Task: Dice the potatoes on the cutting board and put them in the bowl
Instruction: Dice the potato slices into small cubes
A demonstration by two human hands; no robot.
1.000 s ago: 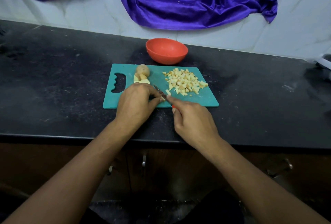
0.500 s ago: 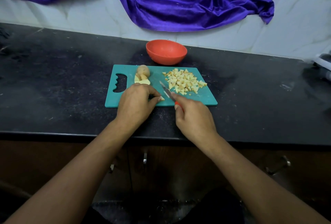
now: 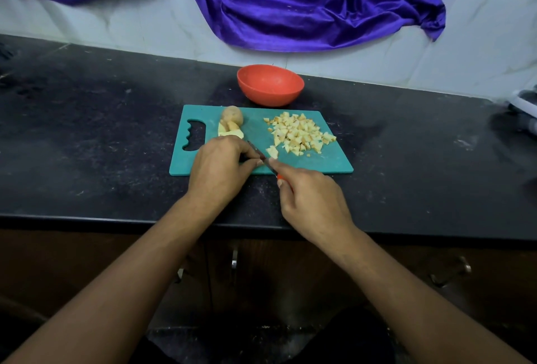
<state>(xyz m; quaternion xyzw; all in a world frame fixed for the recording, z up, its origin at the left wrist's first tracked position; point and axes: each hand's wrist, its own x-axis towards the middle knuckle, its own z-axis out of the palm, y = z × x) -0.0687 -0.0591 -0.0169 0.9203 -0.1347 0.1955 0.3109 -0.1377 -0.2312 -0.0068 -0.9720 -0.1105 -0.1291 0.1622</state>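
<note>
Head view: steady chopping rhythm on the teal cutting board (image 3: pixel 328 163), and the stroke lands again!
Knife (image 3: pixel 259 156): tipped up off the board half a second back, now it's down again, blade slanting up-left and pressed right beside the left fingertips.
Right hand (image 3: pixel 315 206): fingers wrapped tight round the red handle, with only a sliver of it showing by the knuckles.
Left hand (image 3: pixel 219 170): arched over like a claw, thumb and fingertips pinching the potato piece against the board. That piece is hidden under the hand, so I can't tell how much of it remains.
Fresh bits (image 3: pixel 272 152): a little cluster just right of the blade, slightly apart from the main heap.
Diced pile (image 3: pixel 299 134): spread across the board's right half, same place as a second ago.
Uncut potato (image 3: pixel 232 114): skin-on chunk at the far left of the board, slices (image 3: pixel 231 133) touching it, just beyond the left hand and not yet reached.
Bowl (image 3: pixel 270 84): orange-red, just behind the board, with no dice visible in it.
Meaning: one more cut is made, but I judge the dicing only partway done. The chunk and slices are waiting, and the transfer hasn't begun.
</note>
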